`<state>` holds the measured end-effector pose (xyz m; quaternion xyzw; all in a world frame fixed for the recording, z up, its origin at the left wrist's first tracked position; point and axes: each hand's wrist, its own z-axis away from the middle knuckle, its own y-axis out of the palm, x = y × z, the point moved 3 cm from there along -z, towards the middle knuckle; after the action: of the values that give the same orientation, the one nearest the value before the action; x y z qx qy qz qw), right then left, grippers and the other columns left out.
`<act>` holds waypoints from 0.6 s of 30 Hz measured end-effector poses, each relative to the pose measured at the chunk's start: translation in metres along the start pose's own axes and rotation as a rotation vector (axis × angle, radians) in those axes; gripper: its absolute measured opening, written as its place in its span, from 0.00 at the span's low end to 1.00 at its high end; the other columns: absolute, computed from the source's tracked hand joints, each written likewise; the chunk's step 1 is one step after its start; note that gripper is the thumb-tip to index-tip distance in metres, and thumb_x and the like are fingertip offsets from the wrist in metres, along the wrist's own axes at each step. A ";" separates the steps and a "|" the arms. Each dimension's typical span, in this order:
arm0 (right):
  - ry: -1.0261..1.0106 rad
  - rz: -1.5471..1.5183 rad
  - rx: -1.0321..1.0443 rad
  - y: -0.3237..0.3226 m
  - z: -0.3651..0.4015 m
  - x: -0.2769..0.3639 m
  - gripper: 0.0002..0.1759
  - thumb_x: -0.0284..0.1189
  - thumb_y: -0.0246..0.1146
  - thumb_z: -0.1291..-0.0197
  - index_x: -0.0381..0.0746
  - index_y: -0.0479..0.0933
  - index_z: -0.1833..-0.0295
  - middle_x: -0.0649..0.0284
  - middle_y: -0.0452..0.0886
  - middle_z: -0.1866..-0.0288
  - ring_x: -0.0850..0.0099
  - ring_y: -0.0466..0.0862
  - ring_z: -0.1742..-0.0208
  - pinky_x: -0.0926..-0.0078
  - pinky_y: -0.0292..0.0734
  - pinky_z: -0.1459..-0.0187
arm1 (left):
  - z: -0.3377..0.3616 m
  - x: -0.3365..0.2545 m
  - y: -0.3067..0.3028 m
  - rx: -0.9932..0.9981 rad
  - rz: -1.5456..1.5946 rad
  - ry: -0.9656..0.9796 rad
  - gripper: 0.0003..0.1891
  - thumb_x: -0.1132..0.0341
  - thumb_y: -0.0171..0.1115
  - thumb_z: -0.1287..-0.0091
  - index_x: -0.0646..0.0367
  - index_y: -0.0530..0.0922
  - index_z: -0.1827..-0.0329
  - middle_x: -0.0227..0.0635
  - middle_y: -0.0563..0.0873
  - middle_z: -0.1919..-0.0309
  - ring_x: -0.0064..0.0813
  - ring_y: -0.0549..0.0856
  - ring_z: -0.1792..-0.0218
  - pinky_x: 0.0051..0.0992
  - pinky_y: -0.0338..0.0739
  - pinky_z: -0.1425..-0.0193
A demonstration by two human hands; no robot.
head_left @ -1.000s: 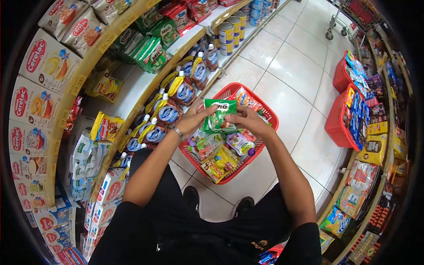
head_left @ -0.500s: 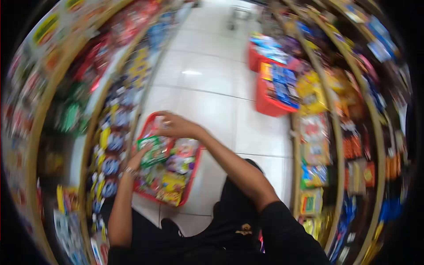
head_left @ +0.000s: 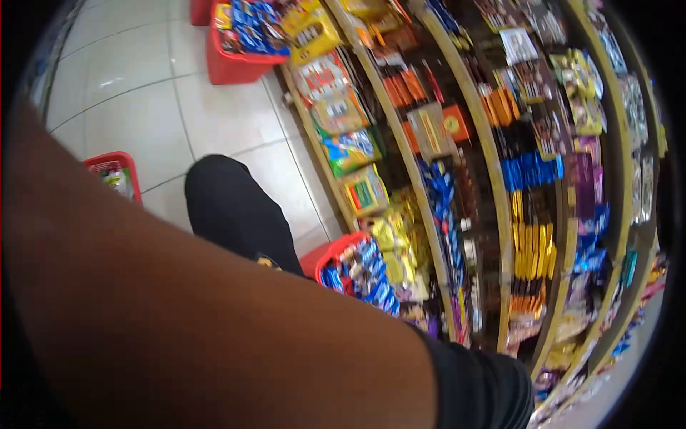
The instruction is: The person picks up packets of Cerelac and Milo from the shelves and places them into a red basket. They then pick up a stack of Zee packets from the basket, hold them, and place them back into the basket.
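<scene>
Red basket (head_left: 133,179) of packets sits on the tiled floor (head_left: 143,107) at the left edge of the frame, partly hidden behind a blurred bare forearm (head_left: 214,322) filling the lower left. Neither hand is in the frame, so I cannot tell whether the fingers are open or closed. A second basket (head_left: 325,255) stands lower centre, against the snack shelves (head_left: 500,236)

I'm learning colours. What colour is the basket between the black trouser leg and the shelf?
Red, a plastic basket of blue packets; head view.
</scene>
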<state>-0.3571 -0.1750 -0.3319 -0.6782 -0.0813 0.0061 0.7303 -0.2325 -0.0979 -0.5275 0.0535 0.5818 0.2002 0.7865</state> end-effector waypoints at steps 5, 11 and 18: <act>0.024 0.013 -0.067 -0.012 0.005 0.004 0.29 0.40 0.72 0.42 0.38 0.78 0.39 0.55 0.84 0.46 0.65 0.83 0.46 0.65 0.77 0.43 | 0.007 -0.015 -0.013 0.167 0.145 0.062 0.30 0.54 0.62 0.29 0.58 0.69 0.27 0.43 0.80 0.38 0.37 0.80 0.38 0.37 0.77 0.36; 0.270 -0.510 -0.622 -0.005 0.131 -0.005 0.29 0.42 0.73 0.43 0.39 0.79 0.39 0.55 0.83 0.43 0.66 0.82 0.41 0.65 0.75 0.37 | 0.006 -0.019 -0.042 -0.347 -0.061 0.095 0.26 0.48 0.55 0.25 0.61 0.80 0.38 0.35 0.88 0.56 0.22 0.86 0.57 0.27 0.80 0.48; 0.701 -1.548 -0.278 0.147 0.198 0.050 0.54 0.43 0.79 0.48 0.38 0.58 0.22 0.50 0.74 0.32 0.65 0.76 0.33 0.65 0.73 0.33 | 0.019 -0.037 -0.012 -0.305 0.011 0.050 0.25 0.51 0.73 0.38 0.61 0.82 0.45 0.35 0.88 0.55 0.23 0.88 0.58 0.25 0.82 0.54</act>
<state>-0.3176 0.0383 -0.4587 -0.4779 -0.2906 -0.7135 0.4220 -0.2204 -0.1201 -0.4920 -0.0684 0.5636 0.2917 0.7698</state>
